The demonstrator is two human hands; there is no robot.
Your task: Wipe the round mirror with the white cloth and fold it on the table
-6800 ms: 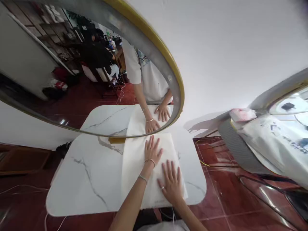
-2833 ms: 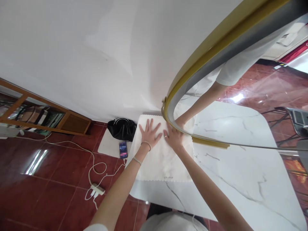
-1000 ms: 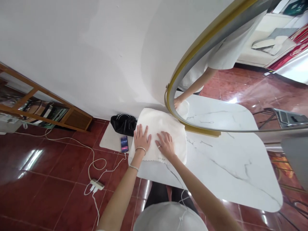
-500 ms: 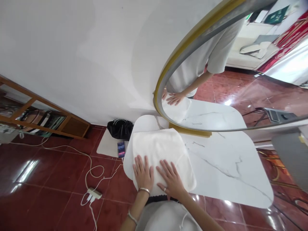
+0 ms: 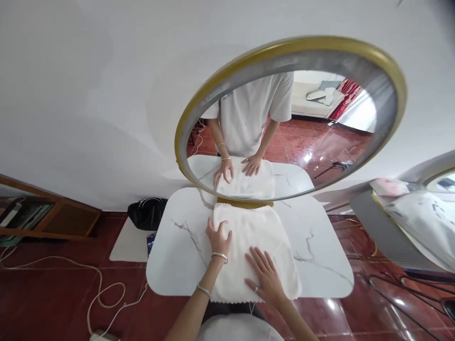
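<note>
A white cloth (image 5: 245,227), folded into a thick, roughly square pad, lies across the middle of a white marble-patterned table (image 5: 167,270). Its front edge reaches the table's front edge. My left hand (image 5: 219,241) rests at the cloth's left edge with fingers bent and spread apart. On the front right part of the cloth, my right hand (image 5: 266,277) lies flat, its fingers stretched out. Bracelets circle my left wrist, and a ring is on my right hand. Both hands and the cloth also appear in the round mirror (image 5: 284,128) behind them.
The gold-framed mirror stands at the table's back, before a white wall (image 5: 88,94). A black bag (image 5: 147,213) and a partly hidden phone (image 5: 151,242) are at the left, above the red tiled floor (image 5: 64,293). A grey ribbed surface (image 5: 387,232) stands at the right.
The cloth has moved right, from the table's left end to its middle. My left hand has gone from lying flat to bent fingers at the cloth's left edge. The view has turned.
</note>
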